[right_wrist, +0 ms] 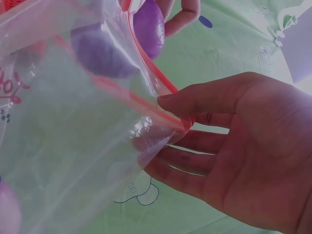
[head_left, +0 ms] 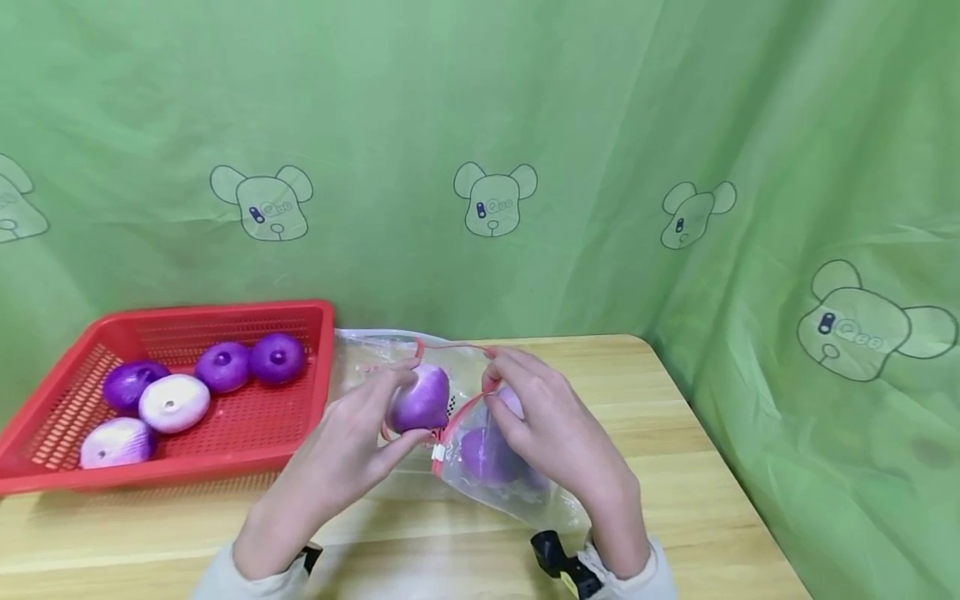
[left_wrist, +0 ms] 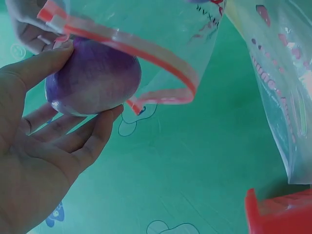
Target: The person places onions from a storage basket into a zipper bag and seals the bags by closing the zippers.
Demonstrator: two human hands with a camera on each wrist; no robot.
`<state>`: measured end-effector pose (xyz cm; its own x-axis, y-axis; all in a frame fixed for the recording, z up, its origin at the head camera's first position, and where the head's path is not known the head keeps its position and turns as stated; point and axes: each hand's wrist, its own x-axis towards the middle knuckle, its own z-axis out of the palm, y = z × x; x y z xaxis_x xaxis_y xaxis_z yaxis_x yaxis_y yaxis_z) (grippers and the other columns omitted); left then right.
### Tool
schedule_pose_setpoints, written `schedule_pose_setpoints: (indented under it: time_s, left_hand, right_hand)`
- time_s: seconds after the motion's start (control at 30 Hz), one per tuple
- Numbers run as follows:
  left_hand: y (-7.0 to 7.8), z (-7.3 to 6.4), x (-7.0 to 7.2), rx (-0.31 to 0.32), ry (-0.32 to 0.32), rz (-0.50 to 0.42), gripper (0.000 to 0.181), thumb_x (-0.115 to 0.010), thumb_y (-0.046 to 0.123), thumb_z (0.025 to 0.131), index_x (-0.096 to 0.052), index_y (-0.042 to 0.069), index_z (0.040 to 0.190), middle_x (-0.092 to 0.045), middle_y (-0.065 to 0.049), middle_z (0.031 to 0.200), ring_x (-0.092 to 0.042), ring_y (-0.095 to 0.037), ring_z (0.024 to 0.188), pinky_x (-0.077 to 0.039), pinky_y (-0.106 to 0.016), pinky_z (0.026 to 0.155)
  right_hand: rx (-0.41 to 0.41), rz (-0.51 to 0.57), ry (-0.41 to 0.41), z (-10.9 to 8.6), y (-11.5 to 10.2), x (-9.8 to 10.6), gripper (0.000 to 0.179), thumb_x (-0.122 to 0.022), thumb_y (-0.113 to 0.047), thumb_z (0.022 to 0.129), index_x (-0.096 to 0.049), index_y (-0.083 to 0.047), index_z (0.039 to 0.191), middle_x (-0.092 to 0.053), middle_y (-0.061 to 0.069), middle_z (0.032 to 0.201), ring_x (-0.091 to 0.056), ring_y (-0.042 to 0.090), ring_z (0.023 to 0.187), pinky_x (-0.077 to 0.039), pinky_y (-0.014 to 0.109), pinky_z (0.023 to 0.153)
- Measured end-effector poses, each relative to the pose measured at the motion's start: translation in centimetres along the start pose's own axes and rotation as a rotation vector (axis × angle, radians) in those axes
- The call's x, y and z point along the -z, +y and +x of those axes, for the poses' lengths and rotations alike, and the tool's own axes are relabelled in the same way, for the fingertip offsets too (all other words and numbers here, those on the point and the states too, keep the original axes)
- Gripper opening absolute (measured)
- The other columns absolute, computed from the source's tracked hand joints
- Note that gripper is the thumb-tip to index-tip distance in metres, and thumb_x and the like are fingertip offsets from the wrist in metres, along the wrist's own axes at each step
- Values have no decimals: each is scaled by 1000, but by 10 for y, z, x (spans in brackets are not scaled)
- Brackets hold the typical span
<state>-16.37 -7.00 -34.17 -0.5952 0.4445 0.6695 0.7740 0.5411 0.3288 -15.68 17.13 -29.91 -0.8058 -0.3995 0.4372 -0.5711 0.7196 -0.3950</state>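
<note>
A purple onion (head_left: 422,398) is gripped between the thumb and fingers of my left hand (head_left: 347,442), at the mouth of a clear zip bag (head_left: 480,487) with a red seal. In the left wrist view that onion (left_wrist: 95,78) sits partly behind the seal strip. My right hand (head_left: 558,417) pinches the bag's red rim; in the right wrist view the thumb of this hand (right_wrist: 234,141) presses the edge against the fingers. Inside the bag lie purple onions (head_left: 487,457), partly covered by my right hand.
To the left stands a red plastic basket (head_left: 247,433) holding several purple and whitish onions (head_left: 174,403). Another clear bag (head_left: 352,354) lies flat beside the basket, under the hands. Green curtains (head_left: 570,100) rise behind and to the right of the wooden table (head_left: 675,500).
</note>
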Motion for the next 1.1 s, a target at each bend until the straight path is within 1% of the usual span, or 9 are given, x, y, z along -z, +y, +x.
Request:
schedule_pose_setpoints:
  time_s: [0.1,0.17,0.27,0.5,0.67,0.9,1.1]
  left_hand:
    - [0,0,-2,-9,-15,1,58,-87,19,77,-58,5,125,-64,-11,126,-67,-22,103,-59,-36,80]
    - [0,0,-2,-9,-21,9,58,-87,18,77,-59,7,126,-62,-12,130,-65,-26,113,-58,-41,87]
    - [0,-1,-2,0,-34,25,60,-87,17,78,-60,10,130,-60,-12,133,-62,-27,118,-56,-43,91]
    - [-4,-3,-6,40,-77,68,60,-85,18,79,-59,12,133,-58,-8,132,-59,-24,117,-54,-41,95]
    - [-6,-3,-8,64,-90,78,59,-84,18,81,-57,13,133,-57,-5,132,-60,-21,116,-52,-39,98]
    - [-8,-5,-10,91,-98,90,57,-82,20,84,-56,13,134,-56,-7,135,-61,-25,116,-52,-43,97]
    - [-9,-6,-10,97,-131,119,57,-76,25,89,-52,11,139,-55,-8,138,-60,-27,120,-51,-45,98]
  right_hand:
    - [6,-3,-2,0,-2,0,9,-66,-3,89,-64,-11,95,-64,9,128,-56,27,128,-48,41,104]
    - [16,-7,-7,1,-3,-1,10,-66,-3,89,-64,-10,95,-65,10,127,-56,27,127,-48,41,104]
    - [29,-10,-12,3,-5,-2,10,-66,-3,88,-64,-10,95,-65,9,126,-57,26,127,-47,40,104]
    - [28,-5,-9,2,-5,-4,10,-65,-2,88,-64,-11,93,-65,8,127,-59,25,124,-50,40,100]
    - [22,8,7,1,-5,-4,10,-66,-3,89,-64,-12,92,-64,9,131,-59,26,124,-50,40,101]
    - [29,11,20,1,-4,-3,11,-66,-2,88,-63,-12,91,-65,10,129,-60,26,123,-50,40,101]
    - [28,13,26,1,-2,-2,12,-67,-1,87,-63,-12,90,-67,9,124,-60,27,122,-51,41,99]
